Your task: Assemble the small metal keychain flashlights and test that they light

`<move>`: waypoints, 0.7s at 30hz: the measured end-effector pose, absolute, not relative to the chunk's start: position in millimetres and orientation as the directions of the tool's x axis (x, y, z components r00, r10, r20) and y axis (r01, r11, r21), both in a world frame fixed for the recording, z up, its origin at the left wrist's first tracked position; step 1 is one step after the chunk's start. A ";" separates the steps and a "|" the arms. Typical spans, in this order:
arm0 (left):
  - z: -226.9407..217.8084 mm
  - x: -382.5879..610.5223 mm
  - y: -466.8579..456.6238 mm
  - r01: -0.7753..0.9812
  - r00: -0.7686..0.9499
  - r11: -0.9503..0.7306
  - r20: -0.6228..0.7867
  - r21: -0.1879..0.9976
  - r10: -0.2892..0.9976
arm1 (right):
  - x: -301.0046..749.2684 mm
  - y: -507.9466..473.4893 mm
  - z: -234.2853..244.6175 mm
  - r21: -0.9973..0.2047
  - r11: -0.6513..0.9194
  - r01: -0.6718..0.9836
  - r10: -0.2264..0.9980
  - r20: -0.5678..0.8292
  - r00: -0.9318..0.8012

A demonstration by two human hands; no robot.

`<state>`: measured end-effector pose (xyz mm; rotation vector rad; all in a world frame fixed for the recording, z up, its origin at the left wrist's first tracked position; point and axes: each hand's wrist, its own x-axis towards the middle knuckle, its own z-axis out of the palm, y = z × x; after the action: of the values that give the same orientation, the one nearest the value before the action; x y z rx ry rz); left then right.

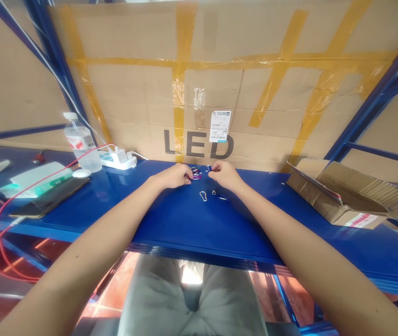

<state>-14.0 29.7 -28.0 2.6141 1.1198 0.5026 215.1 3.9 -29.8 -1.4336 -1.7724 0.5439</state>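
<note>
Right hand (226, 174): grip closed, thumb and fingertips grasping a small blue-and-silver metal piece (209, 168), over the bench's far half. Left hand (178, 175): fingers curled against the left side of a tight pile of multicoloured, shiny metal clips (196, 173), purple ones showing; too small and blurred there to tell whether its grip has one or just touches.

Pile sits close to the far edge of the blue metal bench (185, 219), about mid-length, between the hands. Nearer the front edge, three loose bits, apart from each other: an open-looking silver wire carabiner (203, 196), a tiny silver metal fitting (213, 192), a dark blue carabiner (223, 197).

Handling, my judgement: pinch one piece at a time by its body, not its gate; left fingers best kept as a fence so the pile doesn't spread; pull slowly, as clips could hook together. Forearms should stay high over the loose bits, easily swept off the front edge.

Further out: open brown cardboard box (352, 214) toward the right end; clear plastic bottle (83, 144) near the far edge, left; black phone (52, 196) toward the left front edge.
</note>
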 end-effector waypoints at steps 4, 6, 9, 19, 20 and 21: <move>-31.9 -11.6 31.9 0.647 0.708 -0.738 0.210 0.192 0.674 | 217.5 7.4 -31.8 -0.727 0.293 0.620 0.949 0.298 -0.100; -32.5 -10.2 31.9 0.656 0.709 -0.741 0.218 0.142 0.670 | 217.0 7.4 -32.7 -0.708 0.315 0.632 0.944 0.305 -0.129; -32.3 -8.7 29.6 0.664 0.686 -0.731 0.261 0.156 0.679 | 216.9 7.1 -34.4 -0.684 0.340 0.645 0.936 0.311 -0.164; -25.2 7.5 9.6 0.548 0.468 -0.617 0.404 0.565 0.786 | 215.5 6.7 -38.8 -0.699 0.456 0.550 0.884 0.284 -0.372; -24.7 9.1 8.8 0.537 0.466 -0.625 0.418 0.566 0.780 | 214.9 6.4 -38.9 -0.702 0.464 0.541 0.878 0.284 -0.385; -24.5 10.3 8.5 0.530 0.469 -0.632 0.425 0.566 0.774 | 214.4 6.2 -39.0 -0.703 0.469 0.535 0.874 0.284 -0.394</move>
<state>10.3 8.5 -24.5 2.3658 1.0988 0.9537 214.4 6.2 -39.0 -1.1647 -2.0794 0.6841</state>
